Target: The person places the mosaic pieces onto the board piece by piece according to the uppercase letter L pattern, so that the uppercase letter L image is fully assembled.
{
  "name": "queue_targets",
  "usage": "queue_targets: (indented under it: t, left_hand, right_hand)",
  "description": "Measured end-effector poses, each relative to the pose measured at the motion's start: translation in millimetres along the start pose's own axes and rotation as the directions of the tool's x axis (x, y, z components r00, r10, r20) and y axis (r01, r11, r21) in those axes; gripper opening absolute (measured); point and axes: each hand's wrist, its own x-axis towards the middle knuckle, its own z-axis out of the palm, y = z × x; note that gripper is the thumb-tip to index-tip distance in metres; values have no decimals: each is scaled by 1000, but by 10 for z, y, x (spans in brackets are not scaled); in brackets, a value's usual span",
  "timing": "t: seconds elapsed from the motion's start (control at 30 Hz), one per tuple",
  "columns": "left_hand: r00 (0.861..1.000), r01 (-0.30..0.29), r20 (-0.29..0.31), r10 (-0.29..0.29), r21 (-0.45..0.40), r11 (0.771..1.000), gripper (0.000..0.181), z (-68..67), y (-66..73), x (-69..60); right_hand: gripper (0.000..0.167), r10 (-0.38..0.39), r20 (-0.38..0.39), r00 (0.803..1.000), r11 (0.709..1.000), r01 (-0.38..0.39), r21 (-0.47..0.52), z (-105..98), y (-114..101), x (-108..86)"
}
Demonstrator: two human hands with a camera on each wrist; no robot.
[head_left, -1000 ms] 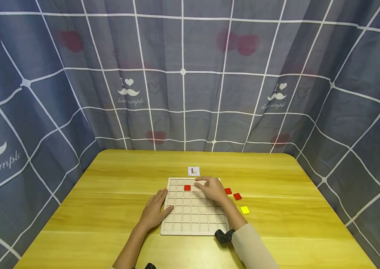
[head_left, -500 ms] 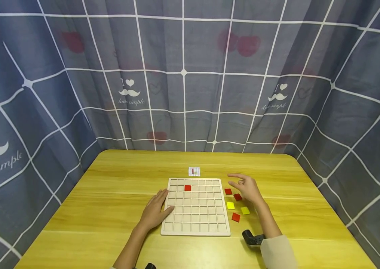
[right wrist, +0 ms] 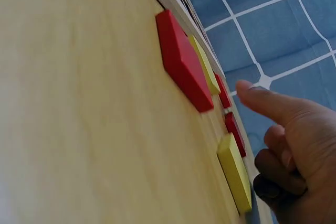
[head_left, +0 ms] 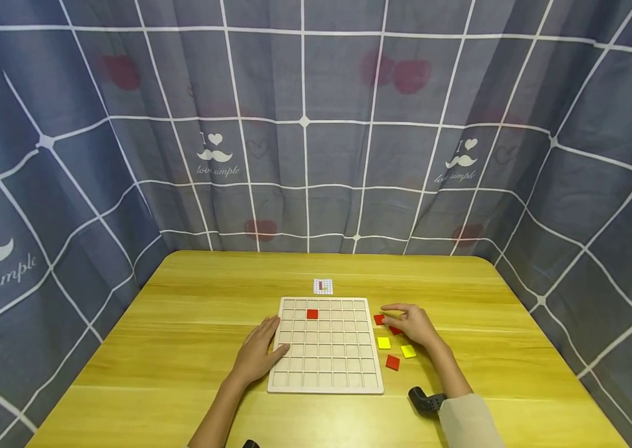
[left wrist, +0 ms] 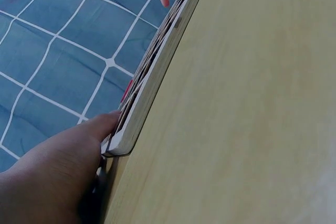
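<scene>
A pale gridded board [head_left: 325, 391] lies on the table with one red tile [head_left: 312, 314] in a cell of its upper part. Along its left edge rests my left hand [head_left: 257, 351], fingers straight and thumb over the rim; the left wrist view shows that hand [left wrist: 58, 166] at the board's side [left wrist: 152, 98]. My right hand [head_left: 418, 326] hovers over two red tiles [head_left: 379, 319], partly covering one, thumb and forefinger apart with nothing visible between them. Nearer me lie two yellow tiles [head_left: 384, 343] and another red tile [head_left: 392, 362], also seen in the right wrist view [right wrist: 184, 61].
A small printed card [head_left: 323, 286] lies just beyond the board. The wooden table [head_left: 209, 298] extends around it, and a dark checked curtain [head_left: 271, 155] hangs behind and at both sides. A black device [head_left: 427, 401] is at the right wrist.
My right hand has moved off the board to the right, then slightly down over the red tiles. The yellow and red tiles it hid came into view. My left hand has stayed put.
</scene>
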Motion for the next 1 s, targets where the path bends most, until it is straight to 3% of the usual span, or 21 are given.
queue_targets:
  t: [0.33,0.67,0.8,1.0]
  left_hand:
    - [1000,9,4,-9,4,1000,68,12,4,2]
    - [1000,8,5,-8,-1,1000,68,4,5,-13]
    - [1000,10,5,-10,-7,1000,68,-3,11,-21]
    - [1000,0,1,0,-7,1000,68,-20,19,-17]
  right_hand:
    - [30,24,-4,1000,994,-24,-108,62,5,24]
    - [31,10,-77,997,997,-16,-81,89,20,20]
    - [35,-23,-103,994,996,14,-87,115,-111,35]
    - [34,-134,-116,984,988,124,-91,245,-542,75]
